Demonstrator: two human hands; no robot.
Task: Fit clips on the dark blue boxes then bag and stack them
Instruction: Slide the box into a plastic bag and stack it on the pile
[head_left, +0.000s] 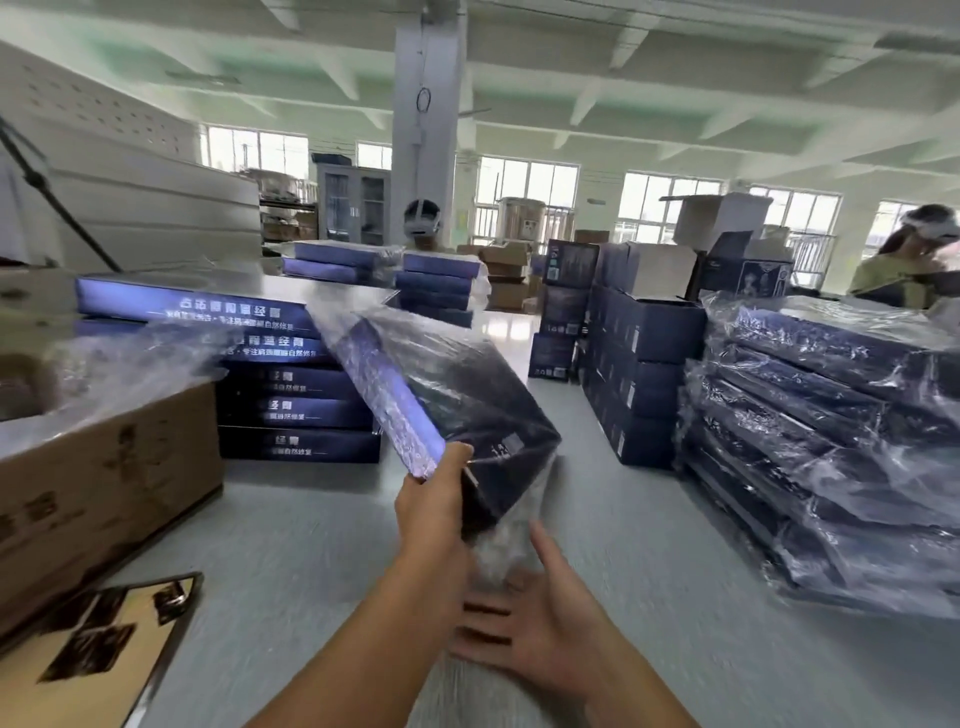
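A dark blue box (467, 395) is being held tilted above the desk (649, 545), its long axis running up-left. Its near corner is being gripped by the left hand (431, 514); the bag (498, 551) below is being steadied by the spread right hand (524, 634).

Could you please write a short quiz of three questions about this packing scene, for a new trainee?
1. True or false: the left hand grips the near corner of the dark blue box.
2. Which stack holds boxes already in plastic bags? A) the stack on the right B) the stack on the left
3. Fill in: the right hand lies with spread fingers on the loose end of the clear ____.

Key: 1 true; 2 A; 3 bag.
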